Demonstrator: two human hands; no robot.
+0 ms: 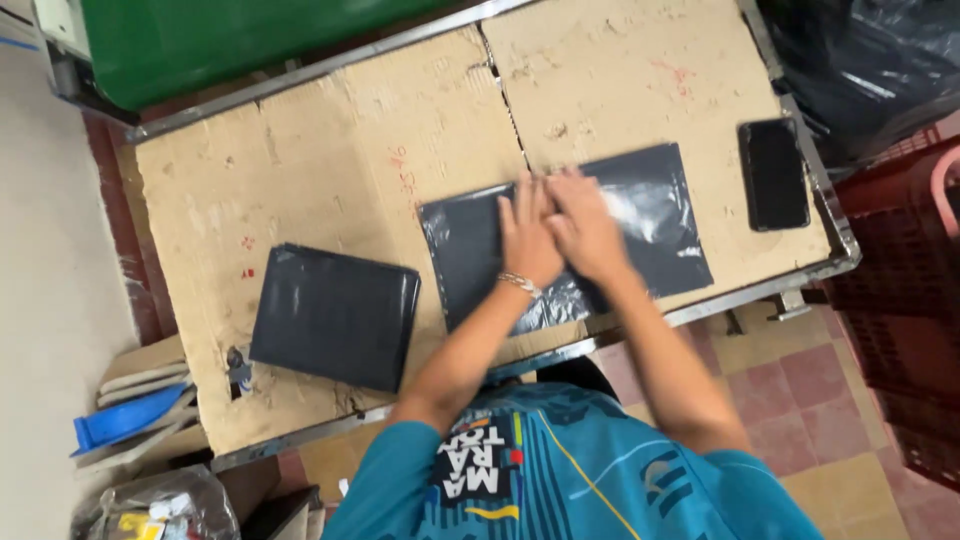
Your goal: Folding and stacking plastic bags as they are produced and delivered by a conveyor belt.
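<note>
A dark grey plastic mailer bag (660, 215) lies flat on the cardboard-covered table (340, 150). Both of my hands press down on its middle, side by side. My left hand (528, 235), with a bracelet at the wrist, lies flat with fingers together. My right hand (583, 225) is flat beside it, touching the left, slightly blurred. A stack of the same dark grey bags (335, 315) sits to the left near the table's front edge.
A black phone (773, 175) lies face up at the table's right end. A green bin (200, 40) stands behind the table. Black plastic sacks (870, 60) and red crates (900, 300) are on the right. Blue plastic and cardboard pieces (130, 415) lie lower left.
</note>
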